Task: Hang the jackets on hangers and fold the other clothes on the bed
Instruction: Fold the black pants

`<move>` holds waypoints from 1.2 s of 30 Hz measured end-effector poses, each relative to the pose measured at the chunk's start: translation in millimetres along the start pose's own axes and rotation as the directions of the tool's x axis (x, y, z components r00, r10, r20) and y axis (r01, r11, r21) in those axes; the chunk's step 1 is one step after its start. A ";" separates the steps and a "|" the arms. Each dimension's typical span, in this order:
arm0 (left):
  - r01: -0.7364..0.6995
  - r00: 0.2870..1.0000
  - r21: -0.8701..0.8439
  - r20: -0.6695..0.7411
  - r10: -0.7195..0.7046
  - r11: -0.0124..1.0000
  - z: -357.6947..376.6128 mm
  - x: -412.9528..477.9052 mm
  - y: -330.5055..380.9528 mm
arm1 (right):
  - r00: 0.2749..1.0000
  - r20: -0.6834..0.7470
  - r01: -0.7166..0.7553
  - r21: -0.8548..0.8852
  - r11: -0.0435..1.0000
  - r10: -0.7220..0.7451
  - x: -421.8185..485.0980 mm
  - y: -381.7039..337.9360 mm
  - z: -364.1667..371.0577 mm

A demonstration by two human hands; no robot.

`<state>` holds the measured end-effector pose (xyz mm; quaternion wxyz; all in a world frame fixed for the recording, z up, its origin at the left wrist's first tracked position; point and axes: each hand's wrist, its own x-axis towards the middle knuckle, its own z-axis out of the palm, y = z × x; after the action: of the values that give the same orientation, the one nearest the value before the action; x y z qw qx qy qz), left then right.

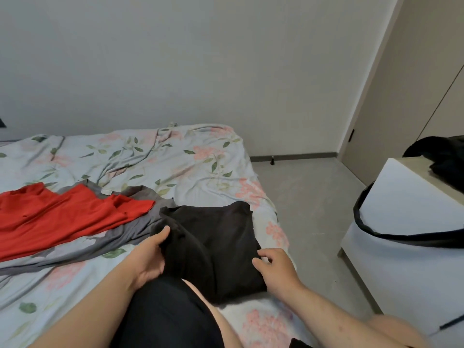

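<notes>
Past the dark-clad knee (pixel 165 312), the left hand (pixel 150 257) grips the left edge of the half-folded black garment (pixel 218 244) on the bed (pixel 175 159), while the right hand (pixel 275 268) curls at its right edge, grip unclear; squaring both edges before pressing should keep it tidy.

A home bedroom: floral-sheeted bed (pixel 175 156), wardrobe door (pixel 401 109), plain walls.

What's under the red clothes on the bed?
A grey garment lies under the red clothes, spread on the flowered sheet. Anything else beneath is covered.
</notes>
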<state>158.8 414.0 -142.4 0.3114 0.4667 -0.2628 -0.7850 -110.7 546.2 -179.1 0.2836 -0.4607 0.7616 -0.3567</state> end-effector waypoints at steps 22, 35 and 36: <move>0.058 0.967 0.133 -0.255 -0.022 0.989 -2.0 -5.4 -4.7 | 0.985 0.174 -0.067 0.327 0.943 0.010 -0.6 -26.5 16.0; 0.079 0.950 0.291 -0.312 0.017 0.953 -20.1 2.6 -9.7 | 0.843 0.448 -0.481 0.377 0.791 0.298 13.3 -9.1 -6.5; 0.126 0.932 0.460 -0.359 0.054 0.879 -24.8 2.7 -12.3 | 0.832 0.449 -0.502 0.357 0.788 0.326 12.3 -8.0 -7.6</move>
<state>177.0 417.2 -163.0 0.2152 0.6696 -0.3769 -0.6027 -117.6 534.7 -169.4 0.5928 -0.2558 0.6720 -0.3628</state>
